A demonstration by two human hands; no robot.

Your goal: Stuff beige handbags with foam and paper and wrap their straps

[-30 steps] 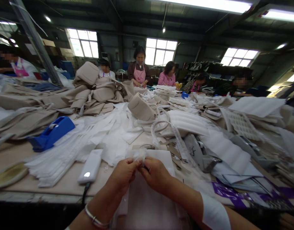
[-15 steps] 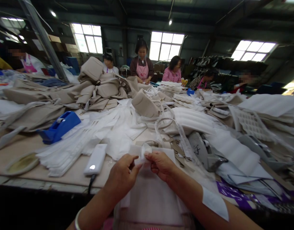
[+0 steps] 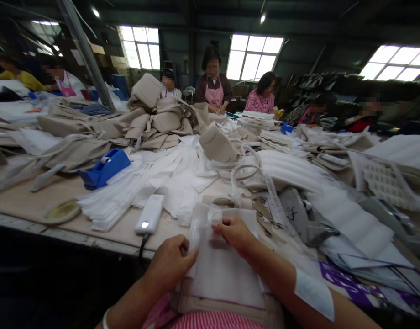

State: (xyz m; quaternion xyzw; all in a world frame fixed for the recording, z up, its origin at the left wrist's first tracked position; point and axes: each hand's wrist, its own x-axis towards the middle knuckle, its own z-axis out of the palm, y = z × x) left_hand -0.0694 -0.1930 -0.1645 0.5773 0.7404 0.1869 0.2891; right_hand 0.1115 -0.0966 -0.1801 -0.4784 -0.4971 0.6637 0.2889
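Note:
My left hand [image 3: 170, 266] is closed, pinching the lower left edge of a clear tape strip [image 3: 199, 228] that lies along a white fabric panel [image 3: 223, 269] in front of me. My right hand [image 3: 234, 232] is closed too, pinching the strip's upper end near the panel's top. The panel rests over a beige piece [image 3: 227, 310] at the table edge, against my striped apron.
A white power bank [image 3: 149, 220] with a cable lies left of my hands. A blue tape dispenser [image 3: 104, 168] and a tape roll [image 3: 62, 211] sit further left. Piles of white and beige fabric [image 3: 155, 123] cover the table [image 3: 35, 201]. Several people work at the far side.
My hands have drawn apart: the left moved down and toward me, the right stayed near the panel's top, stretching the strip between them. The camera has shifted left.

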